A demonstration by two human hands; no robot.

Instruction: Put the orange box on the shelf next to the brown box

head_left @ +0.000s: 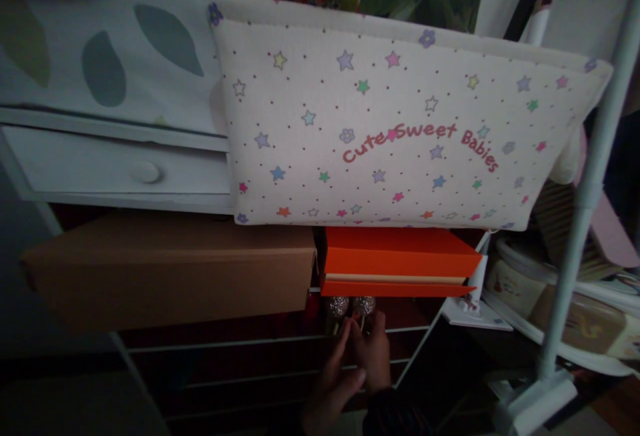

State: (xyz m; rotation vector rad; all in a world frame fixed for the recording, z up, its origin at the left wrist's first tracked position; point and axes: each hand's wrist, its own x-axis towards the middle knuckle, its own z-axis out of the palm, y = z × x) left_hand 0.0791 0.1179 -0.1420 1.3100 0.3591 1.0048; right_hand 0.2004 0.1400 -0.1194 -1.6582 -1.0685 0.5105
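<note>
Low at centre frame, on a dim wire shelf (260,343): left hand (330,389) and right hand (373,353), side by side, fingers reaching onto two glittery balls (350,306) under an orange box (400,259). Grip on either hand: cannot tell, too dark. Probably light, rigid, brittle and rough with glitter; best pinched gently round the middle, one apiece. Left, a brown box (170,276); above, a star-print bag (390,123); far right, a white pole (585,203).

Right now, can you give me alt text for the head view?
Both hands, left hand and right hand, reach for two glittery balls on a dark wire shelf, below an orange box and a star-print fabric bin.
</note>
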